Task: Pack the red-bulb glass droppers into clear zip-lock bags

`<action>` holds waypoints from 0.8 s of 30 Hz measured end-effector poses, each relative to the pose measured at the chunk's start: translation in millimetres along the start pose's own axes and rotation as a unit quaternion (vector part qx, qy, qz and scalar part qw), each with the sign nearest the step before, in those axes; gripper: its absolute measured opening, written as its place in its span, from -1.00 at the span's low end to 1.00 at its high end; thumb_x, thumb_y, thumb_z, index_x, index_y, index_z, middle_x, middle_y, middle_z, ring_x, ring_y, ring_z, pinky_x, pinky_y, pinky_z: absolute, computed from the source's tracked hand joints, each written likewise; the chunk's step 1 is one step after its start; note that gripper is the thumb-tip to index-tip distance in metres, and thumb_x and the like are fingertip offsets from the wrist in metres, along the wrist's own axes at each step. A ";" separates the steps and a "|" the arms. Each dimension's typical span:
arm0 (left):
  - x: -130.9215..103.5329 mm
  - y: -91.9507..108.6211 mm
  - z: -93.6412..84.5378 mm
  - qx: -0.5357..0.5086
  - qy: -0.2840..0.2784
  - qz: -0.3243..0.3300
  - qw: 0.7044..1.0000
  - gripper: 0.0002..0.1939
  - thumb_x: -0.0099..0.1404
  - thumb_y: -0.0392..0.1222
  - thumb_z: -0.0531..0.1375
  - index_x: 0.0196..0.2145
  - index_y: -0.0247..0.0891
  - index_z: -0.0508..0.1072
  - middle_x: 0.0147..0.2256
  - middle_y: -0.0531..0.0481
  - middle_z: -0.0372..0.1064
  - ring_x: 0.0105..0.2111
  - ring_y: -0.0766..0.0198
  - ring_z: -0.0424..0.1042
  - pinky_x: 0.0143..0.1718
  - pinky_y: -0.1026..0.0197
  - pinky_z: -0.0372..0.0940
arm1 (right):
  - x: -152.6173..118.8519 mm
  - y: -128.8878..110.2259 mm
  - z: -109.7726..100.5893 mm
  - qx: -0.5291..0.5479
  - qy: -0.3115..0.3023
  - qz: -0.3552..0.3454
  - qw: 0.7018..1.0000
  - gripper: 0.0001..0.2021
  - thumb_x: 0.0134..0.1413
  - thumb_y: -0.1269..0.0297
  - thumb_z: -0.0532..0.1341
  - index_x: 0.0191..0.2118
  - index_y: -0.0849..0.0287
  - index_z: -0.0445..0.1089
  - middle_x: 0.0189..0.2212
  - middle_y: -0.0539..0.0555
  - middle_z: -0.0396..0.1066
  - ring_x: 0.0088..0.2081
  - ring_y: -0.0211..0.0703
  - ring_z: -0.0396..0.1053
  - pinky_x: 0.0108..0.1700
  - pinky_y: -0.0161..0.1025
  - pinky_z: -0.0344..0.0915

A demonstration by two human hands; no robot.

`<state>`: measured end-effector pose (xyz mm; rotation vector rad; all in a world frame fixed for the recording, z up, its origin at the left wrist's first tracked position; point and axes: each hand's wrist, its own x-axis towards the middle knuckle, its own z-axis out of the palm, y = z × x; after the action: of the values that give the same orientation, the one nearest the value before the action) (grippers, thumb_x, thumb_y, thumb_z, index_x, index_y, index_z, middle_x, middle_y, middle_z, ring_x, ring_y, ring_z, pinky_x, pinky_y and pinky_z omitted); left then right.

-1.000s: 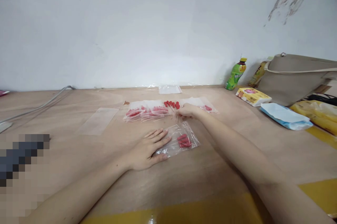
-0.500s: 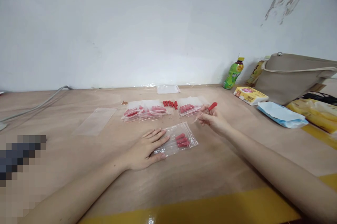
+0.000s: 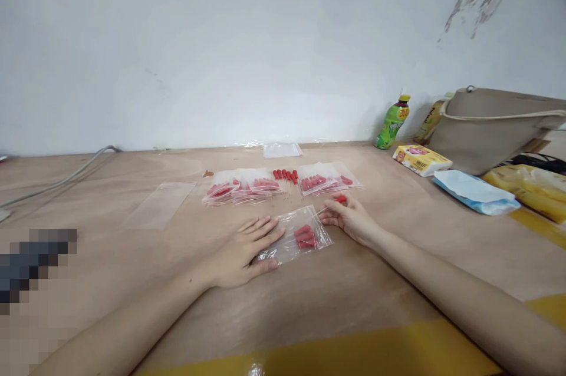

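My left hand [image 3: 247, 251] lies flat with fingers spread, pressing the left part of a clear zip bag [image 3: 287, 224] onto the table. Several red-bulbed droppers [image 3: 306, 239] lie inside that bag, toward its right end. Between the fingers of my right hand [image 3: 354, 221] is one more dropper [image 3: 341, 199], its red bulb pointing right and its thin stem reaching left to the bag's right edge. Whether the stem tip is inside the bag I cannot tell. Behind the bag lies a row of loose droppers [image 3: 285, 175].
Filled bags [image 3: 243, 184] overlap behind my left hand, and another filled group [image 3: 327, 178] lies behind my right. A flat bag [image 3: 163, 205] rests at left. A green bottle [image 3: 392, 122], tissue pack [image 3: 422, 160], blue-white packet [image 3: 475, 190] and grey bag [image 3: 490, 125] stand right.
My right hand has moved left and nearer to me, bringing the dropper to the bag's right edge and tilting it lower. My left hand has stayed on the bag.
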<state>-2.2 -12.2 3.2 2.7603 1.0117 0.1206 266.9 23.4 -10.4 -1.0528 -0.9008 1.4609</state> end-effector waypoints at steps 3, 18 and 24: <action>-0.1 0.3 -1.0 -0.006 0.006 -0.002 1.000 -0.38 0.31 0.15 -0.08 0.24 -0.06 -0.17 0.24 -0.02 -0.30 0.22 0.06 -0.22 0.17 -0.05 -0.16 | 3.1 5.5 1.8 -0.022 0.043 -0.052 0.997 -0.57 -0.28 0.35 0.34 -0.34 0.08 0.05 -0.58 -0.13 0.29 -0.55 -0.30 0.37 -0.47 -0.33 0.36; 4.1 -0.6 -3.5 -0.007 0.005 0.008 1.000 -0.34 0.30 0.15 -0.06 0.25 -0.10 -0.19 0.24 -0.03 -0.25 0.22 0.10 -0.21 0.19 0.01 -0.18 | 0.1 4.4 -10.2 -0.212 -0.120 -0.055 0.968 -0.69 -0.25 0.18 0.30 -0.36 0.18 0.24 -0.60 -0.12 0.26 -0.60 -0.41 0.20 -0.53 -0.39 0.17; 5.0 -1.9 -1.9 -0.006 0.004 0.008 1.000 -0.35 0.31 0.15 -0.07 0.24 -0.10 -0.19 0.24 -0.02 -0.26 0.22 0.10 -0.21 0.19 0.00 -0.18 | 7.9 5.5 -8.4 -0.315 -0.116 -0.124 0.934 -0.73 -0.26 0.13 0.30 -0.44 0.22 0.37 -0.59 -0.07 0.27 -0.58 -0.40 0.16 -0.51 -0.38 0.13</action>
<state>0.2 -7.3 4.7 2.7599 0.9886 0.1381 272.8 30.3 -19.3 -1.1756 -1.6834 1.1138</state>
